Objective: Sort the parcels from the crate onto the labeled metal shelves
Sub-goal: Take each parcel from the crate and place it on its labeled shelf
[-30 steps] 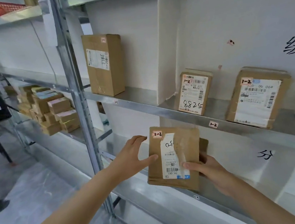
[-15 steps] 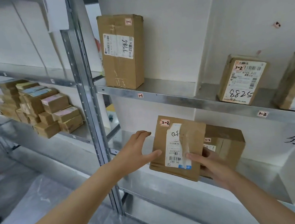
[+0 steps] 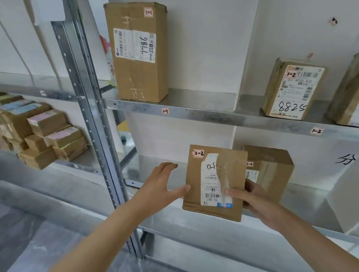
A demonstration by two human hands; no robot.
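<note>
Parcels here sort by the small handwritten tags, and the one in hand, a flat brown cardboard parcel with a torn white shipping label (image 3: 215, 182) and a red-edged "2-2" sticker at its upper left corner, is held upright over the front edge of the lower galvanised metal shelf (image 3: 206, 226), just left of a squarer brown cardboard box (image 3: 274, 169) that already stands there with a similar tag. The right hand (image 3: 251, 197) grips the parcel's lower right corner, thumb on the label face and fingers behind; the left hand (image 3: 160, 186) is open, its thumb touching the parcel's left edge and its fingers spread free. To finish well, I would judge, set the bottom edge down flat on the shelf first, then slide it back with the left palm, keeping the sticker and barcode facing outward. Park it beside the neighbouring box, not pressed askew against it. Being thin, it may tip forward, so lean it slightly back or against the box before letting go. The upper metal shelf (image 3: 205, 111), tagged "1-1" and "1-2", is the wrong tier.
</note>
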